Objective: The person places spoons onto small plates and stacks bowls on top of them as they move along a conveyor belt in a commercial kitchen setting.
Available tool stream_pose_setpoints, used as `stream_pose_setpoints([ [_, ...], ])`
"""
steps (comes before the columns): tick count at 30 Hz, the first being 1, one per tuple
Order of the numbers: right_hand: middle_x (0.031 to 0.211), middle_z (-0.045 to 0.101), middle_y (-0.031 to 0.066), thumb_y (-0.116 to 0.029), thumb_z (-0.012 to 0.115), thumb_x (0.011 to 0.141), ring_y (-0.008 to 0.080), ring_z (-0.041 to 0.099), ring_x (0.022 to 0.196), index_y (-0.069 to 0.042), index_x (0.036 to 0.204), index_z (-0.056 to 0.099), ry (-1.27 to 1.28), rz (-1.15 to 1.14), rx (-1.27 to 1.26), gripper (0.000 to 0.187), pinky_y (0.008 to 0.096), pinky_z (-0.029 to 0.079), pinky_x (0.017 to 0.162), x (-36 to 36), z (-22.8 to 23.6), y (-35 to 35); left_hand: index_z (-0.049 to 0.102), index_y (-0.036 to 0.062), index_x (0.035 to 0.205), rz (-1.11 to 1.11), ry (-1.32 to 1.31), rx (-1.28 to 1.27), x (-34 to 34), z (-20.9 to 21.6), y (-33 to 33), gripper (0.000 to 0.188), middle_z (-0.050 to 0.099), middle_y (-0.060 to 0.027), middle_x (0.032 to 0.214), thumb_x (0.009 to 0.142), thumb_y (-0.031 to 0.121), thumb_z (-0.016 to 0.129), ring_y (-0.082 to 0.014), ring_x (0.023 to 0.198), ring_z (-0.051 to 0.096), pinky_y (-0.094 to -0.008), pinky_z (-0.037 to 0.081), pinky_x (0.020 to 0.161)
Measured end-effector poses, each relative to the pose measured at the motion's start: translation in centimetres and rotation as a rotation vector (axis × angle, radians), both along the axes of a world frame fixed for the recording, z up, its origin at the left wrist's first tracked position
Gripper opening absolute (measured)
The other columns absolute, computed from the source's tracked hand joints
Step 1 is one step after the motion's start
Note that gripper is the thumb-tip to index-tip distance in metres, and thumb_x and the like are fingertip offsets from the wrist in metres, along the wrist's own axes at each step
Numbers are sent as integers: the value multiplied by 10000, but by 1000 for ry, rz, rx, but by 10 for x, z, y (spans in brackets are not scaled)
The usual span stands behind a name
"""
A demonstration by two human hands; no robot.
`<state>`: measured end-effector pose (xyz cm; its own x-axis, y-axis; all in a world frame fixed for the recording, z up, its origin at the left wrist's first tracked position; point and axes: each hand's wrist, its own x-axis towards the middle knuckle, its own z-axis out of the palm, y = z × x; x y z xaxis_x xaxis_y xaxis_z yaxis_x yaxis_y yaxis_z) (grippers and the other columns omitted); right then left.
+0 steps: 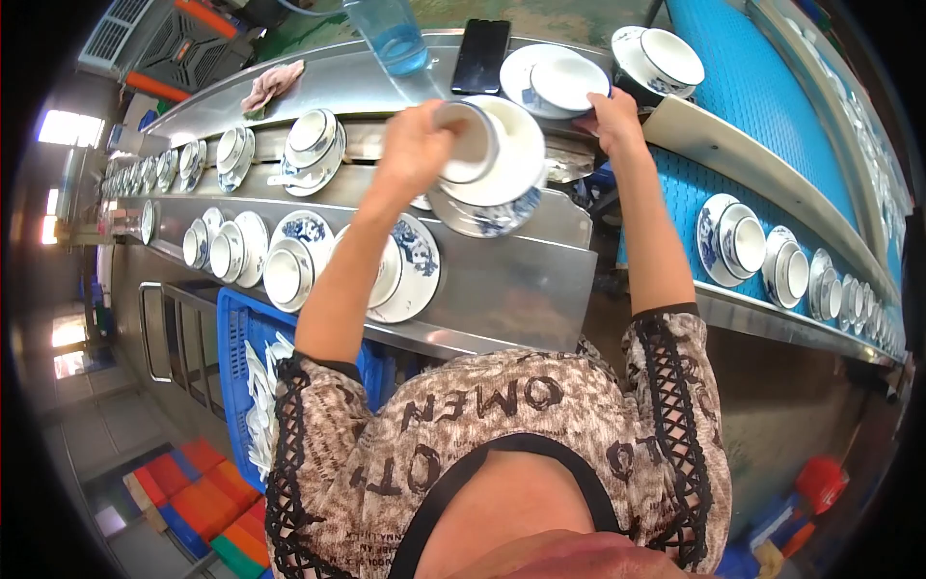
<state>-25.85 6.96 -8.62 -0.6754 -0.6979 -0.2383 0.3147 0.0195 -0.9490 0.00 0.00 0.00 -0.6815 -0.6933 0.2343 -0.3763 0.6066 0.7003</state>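
Note:
My left hand (415, 154) is closed on the rim of a white cup (471, 159), thumb inside; motion blurs it slightly. That cup rests with a white plate (521, 145) over a blue-patterned plate (492, 214), at the metal line's end. Farther right, my right hand (615, 121) grips the edge of a white bowl (569, 80) that sits on a plate (519, 72); its lower fingers are partly hidden. Beside that hand stands another white bowl (672, 60) in a stack of dishes.
Rows of stacked bowls and plates (294, 265) line the metal conveyor (521, 280) at left. More sets (743, 241) ride a blue belt (719, 58) at right. At the back are a phone (481, 56), a water jug (397, 48) and a cloth (272, 87). Below left, a blue crate (231, 357) holds white spoons.

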Motion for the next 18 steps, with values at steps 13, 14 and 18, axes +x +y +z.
stream_pose_setpoints([
  [13, 1213, 511, 147, -140, 506, 860, 221, 474, 1129, -8, 1215, 483, 1139, 142, 434, 379, 308, 345, 951, -65, 52, 224, 466, 4, 1178, 72, -135, 486, 17, -62, 24, 500, 544, -164, 1138, 771, 257, 605, -282, 993, 554, -348, 414, 871],
  [14, 1235, 489, 154, -138, 507, 851, 238, 449, 1156, -14, 1229, 466, 998, 212, 469, 400, 315, 322, 968, -62, 53, 232, 474, -1, 1173, 85, -134, 356, 34, -53, 29, 506, 561, -188, 1098, 764, 265, 608, -293, 1010, 548, -353, 413, 877],
  [18, 1226, 492, 174, -126, 531, 787, 288, 454, 1154, -29, 1238, 453, 1038, 307, 542, 469, 326, 321, 964, -56, 46, 250, 606, 10, 986, 449, 282, 109, 123, -27, 40, 197, 640, -74, 903, 804, 77, 570, -146, 808, 605, -244, 458, 747],
])
